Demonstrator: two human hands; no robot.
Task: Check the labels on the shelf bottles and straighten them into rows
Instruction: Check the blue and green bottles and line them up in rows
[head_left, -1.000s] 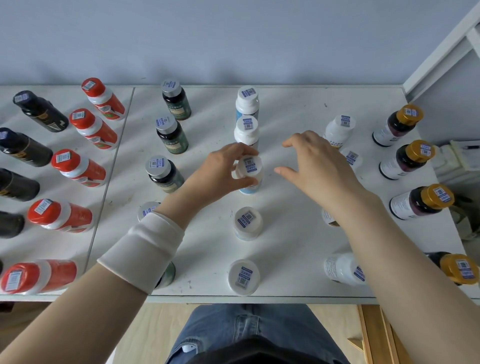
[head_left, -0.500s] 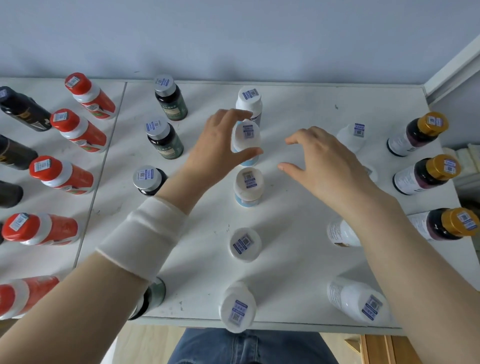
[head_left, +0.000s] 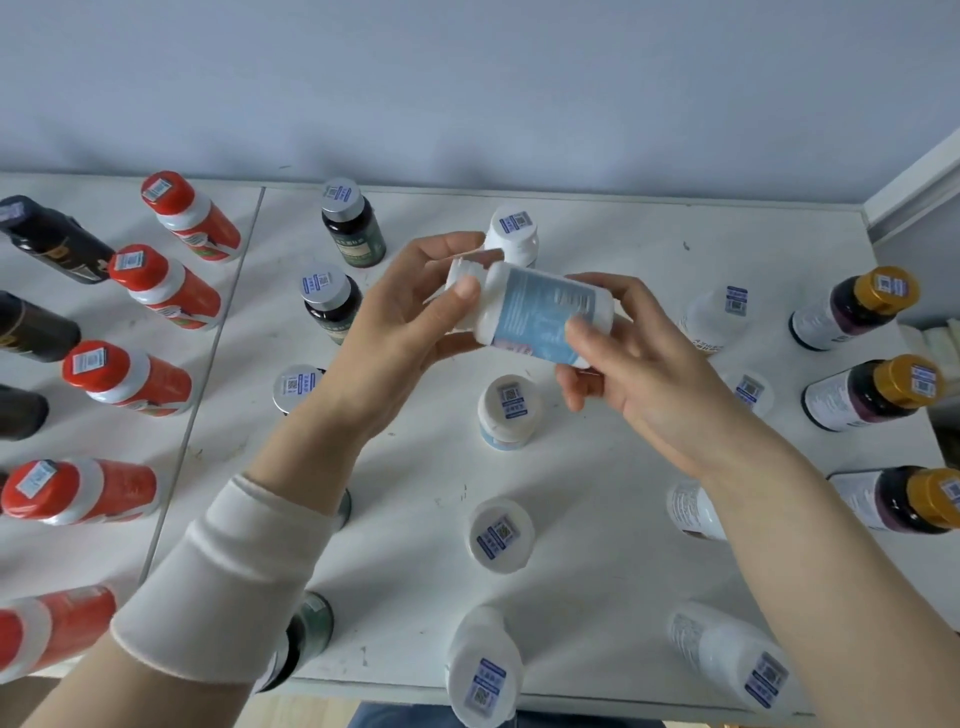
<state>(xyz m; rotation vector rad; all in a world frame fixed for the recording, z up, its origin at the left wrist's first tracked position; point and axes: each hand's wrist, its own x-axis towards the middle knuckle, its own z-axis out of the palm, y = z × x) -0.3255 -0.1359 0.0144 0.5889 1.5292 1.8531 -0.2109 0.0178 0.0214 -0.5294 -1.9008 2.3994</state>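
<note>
head | white bottle (head_left: 540, 317) lies sideways, cap left | both hands (head_left: 395, 332) (head_left: 639, 364) hold it

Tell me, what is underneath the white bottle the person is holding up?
A white-capped bottle stands on the shelf just below the held bottle. The left hand and right hand hide the shelf directly beneath.

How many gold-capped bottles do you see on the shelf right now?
3, in a column along the right edge: far bottle, middle bottle, near bottle. Others may lie beyond the frame.
</note>
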